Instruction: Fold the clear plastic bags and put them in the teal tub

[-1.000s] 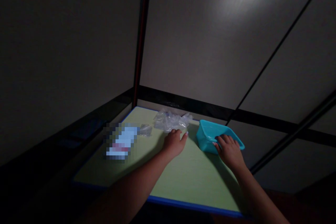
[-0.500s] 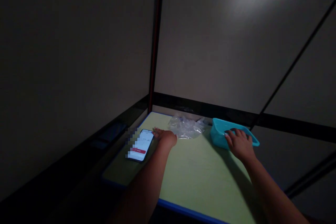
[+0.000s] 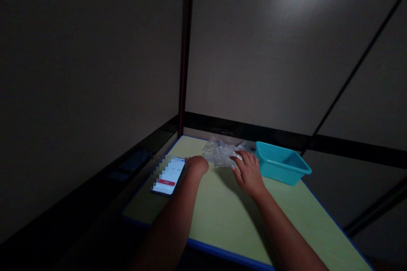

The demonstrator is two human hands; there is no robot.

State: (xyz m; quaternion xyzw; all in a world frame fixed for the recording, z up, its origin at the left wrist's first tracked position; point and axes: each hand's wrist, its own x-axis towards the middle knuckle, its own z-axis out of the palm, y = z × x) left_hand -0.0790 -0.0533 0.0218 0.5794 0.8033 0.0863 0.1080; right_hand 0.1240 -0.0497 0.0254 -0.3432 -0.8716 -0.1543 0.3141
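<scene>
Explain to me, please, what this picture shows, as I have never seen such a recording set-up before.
There is no machine here: a person is using two bare hands, seen from a camera worn on the head, looking forward and down. On the pale green, blue-edged table lie a phone with a lit screen, crumpled clear plastic and a turquoise bin. The left hand is beside the phone; its fingers are mostly hidden, so I cannot tell whether it holds anything. The right hand, fingers apart, is at the plastic near the bin; no grasp is visible.
</scene>
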